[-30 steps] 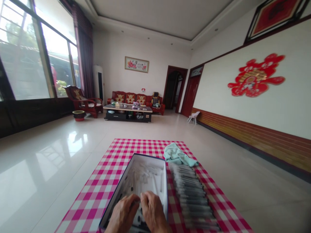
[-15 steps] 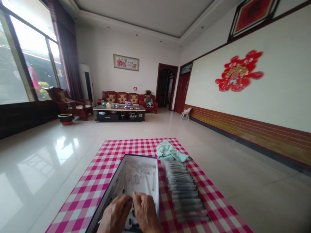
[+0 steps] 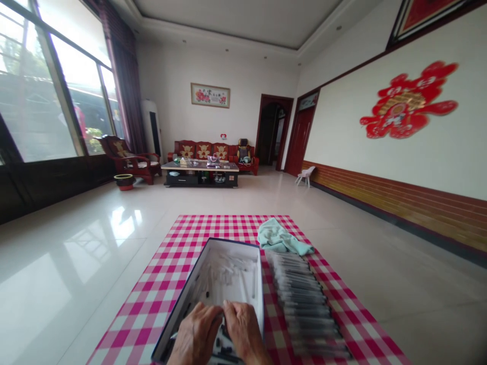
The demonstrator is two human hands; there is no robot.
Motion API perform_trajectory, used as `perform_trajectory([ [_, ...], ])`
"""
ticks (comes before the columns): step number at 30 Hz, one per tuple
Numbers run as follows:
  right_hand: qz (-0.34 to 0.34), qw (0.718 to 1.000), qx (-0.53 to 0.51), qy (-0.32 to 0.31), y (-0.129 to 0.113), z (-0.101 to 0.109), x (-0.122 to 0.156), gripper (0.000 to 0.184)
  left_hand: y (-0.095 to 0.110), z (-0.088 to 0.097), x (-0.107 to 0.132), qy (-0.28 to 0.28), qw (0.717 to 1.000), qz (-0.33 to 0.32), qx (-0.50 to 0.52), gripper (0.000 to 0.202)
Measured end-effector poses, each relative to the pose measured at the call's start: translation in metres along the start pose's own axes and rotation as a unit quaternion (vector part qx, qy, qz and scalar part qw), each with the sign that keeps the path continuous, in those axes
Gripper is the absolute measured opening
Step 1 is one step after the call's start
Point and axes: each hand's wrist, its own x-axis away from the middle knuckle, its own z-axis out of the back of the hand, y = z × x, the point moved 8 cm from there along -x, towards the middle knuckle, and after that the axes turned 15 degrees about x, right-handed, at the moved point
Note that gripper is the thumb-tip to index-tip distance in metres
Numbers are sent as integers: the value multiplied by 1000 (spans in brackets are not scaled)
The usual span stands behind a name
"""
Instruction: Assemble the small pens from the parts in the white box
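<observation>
Both of my hands rest side by side over the near end of a long open box (image 3: 191,289) with dark rims and a white inside. My left hand (image 3: 198,335) and my right hand (image 3: 243,332) have their fingers curled down onto small dark and pale pieces in the box; what they grip is hidden. Several pale slim sticks (image 3: 228,268) lie loose further up the box. To the right of the box lies a long row of slim dark-tipped sticks (image 3: 306,306) on the red and white checked cloth (image 3: 160,294).
A crumpled pale green cloth (image 3: 279,239) lies at the row's far end. Glossy tiled floor (image 3: 76,253) surrounds the checked cloth. Far back stand a low coffee table (image 3: 200,173), red sofa (image 3: 213,152), armchair (image 3: 127,159) and a small white stool (image 3: 305,177).
The camera view swung left and then back right. My hands stay together over the near end of the box, fingers shifting slightly.
</observation>
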Motion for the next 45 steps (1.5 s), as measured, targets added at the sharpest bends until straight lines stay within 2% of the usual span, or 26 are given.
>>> perform_trajectory([
  [5,-29,999,-37,21,4,5,1,51,6,4,-3,30,999,-29,-22,19],
  [9,-42,991,-127,31,4,13,-1,50,2,6,0,70,996,-45,-19,25],
  [12,-43,978,-206,12,5,13,-3,45,-9,8,2,87,996,-5,29,25],
  [14,-39,967,-249,-21,4,8,-2,35,-21,16,3,126,985,58,103,23],
  [16,-23,958,-277,-71,-2,1,1,20,-34,22,5,169,952,142,211,24],
  [18,15,947,-286,-145,-16,-7,8,17,-42,24,6,193,896,213,339,29],
  [20,55,937,-274,-208,-30,-12,17,17,-42,24,5,205,834,250,447,33],
  [21,66,934,-263,-231,-35,-13,21,16,-41,24,4,207,813,263,476,34],
  [22,66,934,-253,-243,-37,-13,24,14,-39,26,4,206,804,267,490,33],
  [24,48,944,-239,-223,-33,-9,23,14,-39,29,5,204,812,267,477,32],
  [27,25,956,-254,-148,-22,-1,16,19,-50,38,13,224,857,270,378,35],
  [29,16,960,-255,-115,-15,-1,12,21,-55,51,21,269,897,253,244,41],
  [30,15,964,-243,-105,-12,-3,11,21,-51,59,23,293,919,214,154,44],
  [31,21,970,-223,-99,-12,-4,10,20,-42,62,21,288,941,158,76,44],
  [33,52,977,-181,-95,-16,-5,11,18,-20,53,13,213,975,36,-48,43],
  [35,80,979,-156,-104,-22,-8,13,20,-3,32,6,91,990,-45,-100,39],
  [36,86,980,-146,-106,-23,-9,13,21,0,24,5,42,992,-55,-108,37],
  [38,86,983,-125,-103,-23,-11,14,24,1,14,3,-18,994,-40,-104,31],
  [42,81,990,-88,-78,-15,-12,10,19,-3,8,5,-36,995,-23,-94,35],
  [45,53,996,-59,-34,-3,-5,1,31,-10,8,12,-9,995,-16,-100,40],
])
